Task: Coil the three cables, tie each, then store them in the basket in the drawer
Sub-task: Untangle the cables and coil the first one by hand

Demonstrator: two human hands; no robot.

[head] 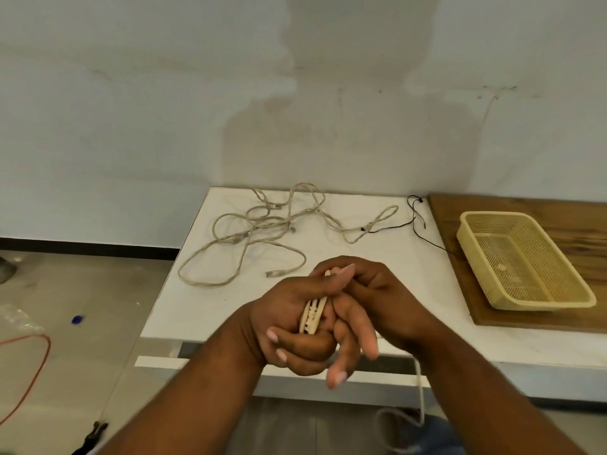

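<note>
My left hand point(289, 326) grips a tight bundle of beige cable loops point(312, 315) in front of the white table's near edge. My right hand point(364, 300) meets it from the right, thumb and forefinger pinching at the top of the bundle, the other fingers hanging straight down. A loose end of this cable point(419, 389) dangles below my right wrist. Further back on the table lies a tangle of beige network cables point(262, 224) with plugs. A thin black tie cord point(417, 221) lies at the back right. The yellow plastic basket point(573, 284) sits on a wooden board.
The wooden board point(450, 218) covers the right end of the white table point(197, 303). A white drawer front point(157, 361) shows under the table's left corner. An orange cable point(36, 362) and a blue bit point(77, 320) lie on the floor at left.
</note>
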